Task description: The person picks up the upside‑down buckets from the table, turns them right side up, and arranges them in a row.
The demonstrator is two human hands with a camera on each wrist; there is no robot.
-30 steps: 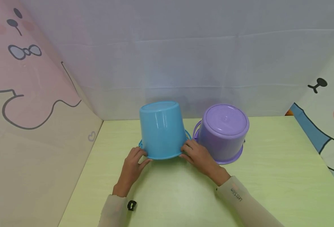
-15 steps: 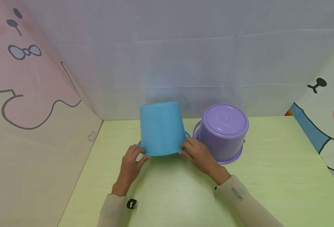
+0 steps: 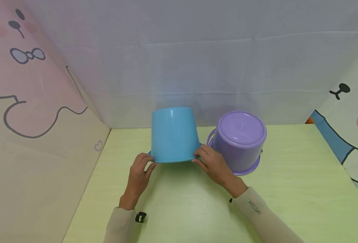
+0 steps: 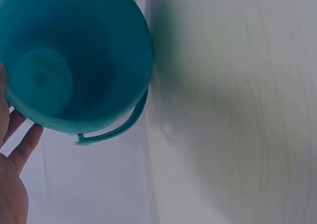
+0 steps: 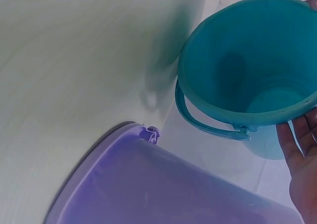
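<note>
In the head view a blue bucket (image 3: 174,135) is tipped with its near rim raised and its mouth turned down and toward me. My left hand (image 3: 139,173) pinches the rim at its left side, thumb beneath and fingers above. On the right side my right hand (image 3: 213,165) pinches the same rim. Both wrist views look into the blue bucket (image 4: 89,60), whose round inner bottom shows. Its handle (image 5: 198,127) hangs toward the table on the far side. Right of it, a purple bucket (image 3: 239,155) stands upside down, close to my right hand.
The pale green-yellow table (image 3: 179,209) ends at a white cloth backdrop (image 3: 179,67). Panels with cartoon animals (image 3: 30,84) stand left and right. A handle (image 3: 210,136) sticks out on the purple bucket's left. A small black object (image 3: 141,217) sits beside the left sleeve.
The near rim of the blue bucket has risen, tipping the bucket further back until its bottom face is hidden in the head view. Both hands keep their hold; the left has moved slightly up.
</note>
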